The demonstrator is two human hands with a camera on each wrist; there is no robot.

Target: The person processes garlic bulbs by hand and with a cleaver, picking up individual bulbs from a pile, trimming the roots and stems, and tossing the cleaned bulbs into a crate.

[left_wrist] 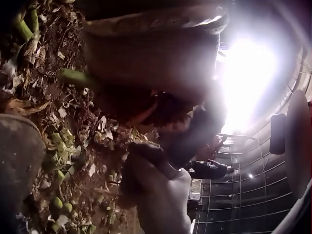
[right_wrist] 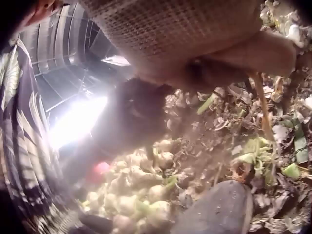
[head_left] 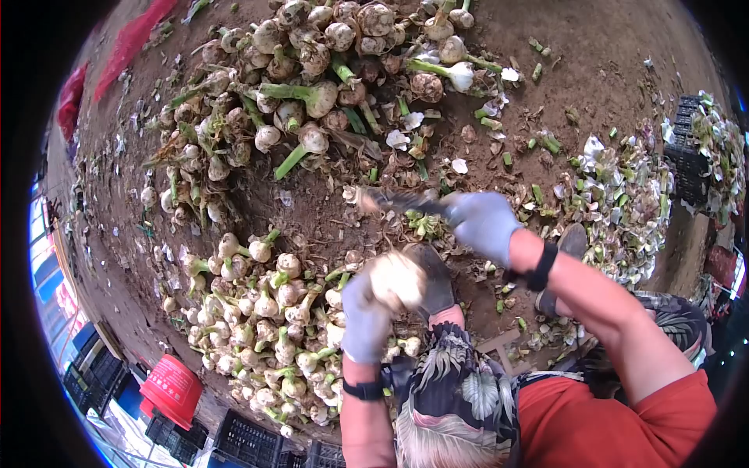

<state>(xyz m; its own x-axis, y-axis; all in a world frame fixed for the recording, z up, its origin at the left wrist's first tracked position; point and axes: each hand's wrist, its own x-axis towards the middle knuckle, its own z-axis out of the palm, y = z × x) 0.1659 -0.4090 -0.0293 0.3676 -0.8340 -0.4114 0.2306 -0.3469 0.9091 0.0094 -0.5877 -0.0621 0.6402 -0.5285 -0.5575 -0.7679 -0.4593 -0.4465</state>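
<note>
In the head view the left hand (head_left: 365, 321), in a pale glove, grips a whitish garlic bulb (head_left: 396, 281), blurred and bright. Up and to its right, the gloved right hand (head_left: 485, 226) holds a dark, narrow tool (head_left: 402, 201) that points left, apart from the bulb; its far end is blurred. Seen from the left wrist, the left glove (left_wrist: 151, 58) fills the top and the right hand (left_wrist: 161, 195) is below. The right wrist view has the right glove (right_wrist: 180, 39) across the top; its fingertips are mostly hidden.
Untrimmed garlic with stems (head_left: 312, 97) is heaped at the top, and another garlic pile (head_left: 273, 327) lies lower left. Peelings (head_left: 616, 210) cover the right side. A red bucket (head_left: 172, 386) and black crates (head_left: 246, 439) stand lower left. A shoe (head_left: 431, 273) is beside the bulb.
</note>
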